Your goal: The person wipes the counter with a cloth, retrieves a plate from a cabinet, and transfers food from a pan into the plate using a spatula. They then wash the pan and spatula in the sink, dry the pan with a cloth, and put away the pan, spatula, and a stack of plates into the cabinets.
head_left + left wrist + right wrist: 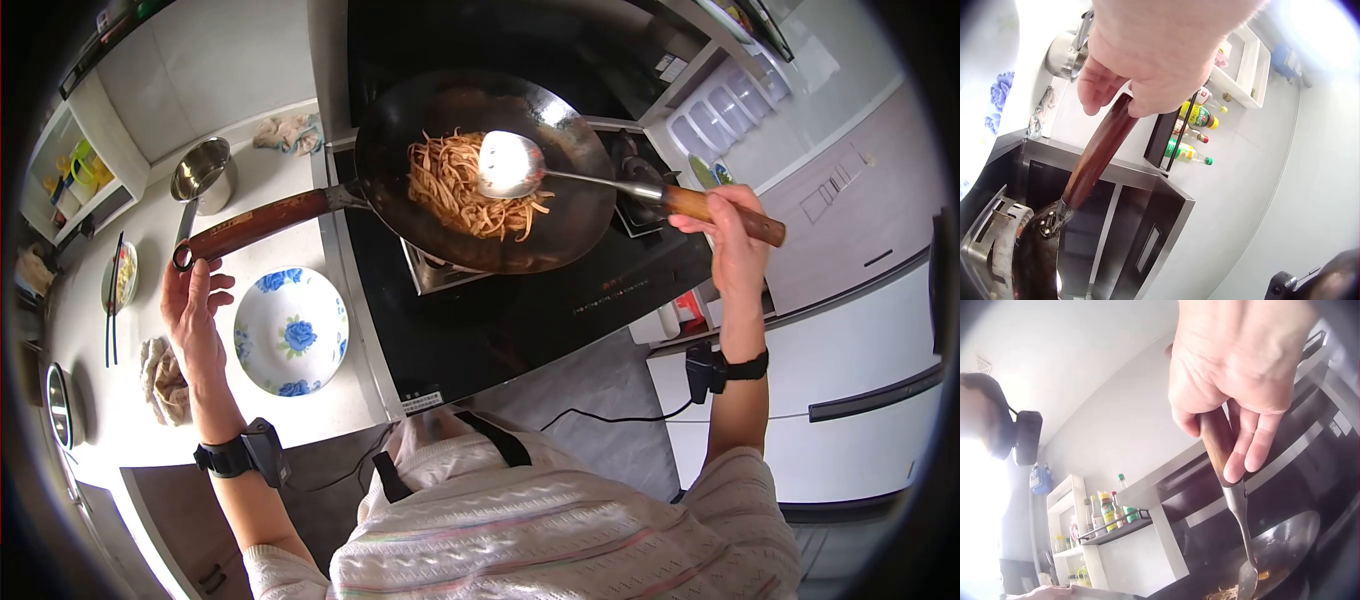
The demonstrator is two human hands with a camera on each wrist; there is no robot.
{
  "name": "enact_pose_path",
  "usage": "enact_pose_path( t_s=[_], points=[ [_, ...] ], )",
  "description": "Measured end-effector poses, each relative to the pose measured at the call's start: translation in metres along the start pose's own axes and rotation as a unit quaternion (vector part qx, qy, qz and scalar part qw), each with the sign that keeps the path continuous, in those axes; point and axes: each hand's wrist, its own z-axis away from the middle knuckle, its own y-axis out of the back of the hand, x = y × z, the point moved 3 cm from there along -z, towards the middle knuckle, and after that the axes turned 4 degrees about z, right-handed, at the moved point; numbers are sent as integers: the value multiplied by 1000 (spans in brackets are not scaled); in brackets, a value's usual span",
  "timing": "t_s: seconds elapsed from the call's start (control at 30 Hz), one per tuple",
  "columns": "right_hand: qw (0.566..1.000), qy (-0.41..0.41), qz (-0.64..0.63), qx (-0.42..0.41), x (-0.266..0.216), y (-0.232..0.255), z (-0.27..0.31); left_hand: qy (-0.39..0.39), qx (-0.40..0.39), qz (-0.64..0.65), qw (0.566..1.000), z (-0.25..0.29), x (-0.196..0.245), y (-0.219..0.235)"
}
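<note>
My left hand [195,315] holds the end of the wooden handle [1099,150] of a dark wok [565,215], thumb on one side and fingers on the other. The wok sits over the hob with a heap of brown, noodle-like strips [450,185] inside. My right hand [735,240] grips the wooden handle of a metal wok spatula [620,186], its fingers reaching down along the wood in the right wrist view. The spatula's broad blade lies over the strips, catching bright light. In the right wrist view, the wok's far wall shows beyond the blade.
Left of the black glass hob [480,340], a white plate with blue flowers [262,345] stands near the handle. Around it are a steel saucepan [205,175], a small bowl with chopsticks [124,275] and crumpled cloths [163,380]. Sauce bottles [1197,116] line a wall rack.
</note>
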Motion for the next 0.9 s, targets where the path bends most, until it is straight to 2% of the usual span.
enact_pose_path(
  t_s=[0.13,0.27,0.4,0.47,0.57,0.63,0.7,0.77,0.83,0.9],
  points=[
    [999,-23,13,46,11,-1,5,-6,-1,0,1000,1,2,-3],
    [999,-16,-31,-27,12,-22,11,-6,-9,11,1000,-2,0,-5],
    [999,-11,17,-25,7,-1,13,-2,0,13,1000,-1,-1,-3],
    [999,-29,-11,29,18,-9,14,-1,1,14,1000,-1,-2,-2],
    [999,-36,-21,35,20,-17,8,-8,-10,12,1000,-2,1,-2],
    [999,-27,-3,36,9,-2,-2,0,-6,12,1000,-1,0,-2],
    [997,-22,-5,72,13,-5,-8,3,-8,17,1000,-1,-1,-2],
    [997,-23,-31,64,27,-25,-13,2,-9,20,1000,-1,-1,-2],
    [998,-41,-56,10,41,-34,-14,0,-13,21,1000,-1,0,-2],
    [997,-32,-61,-17,28,-28,-8,0,-15,20,1000,-2,1,-2]
  ],
)
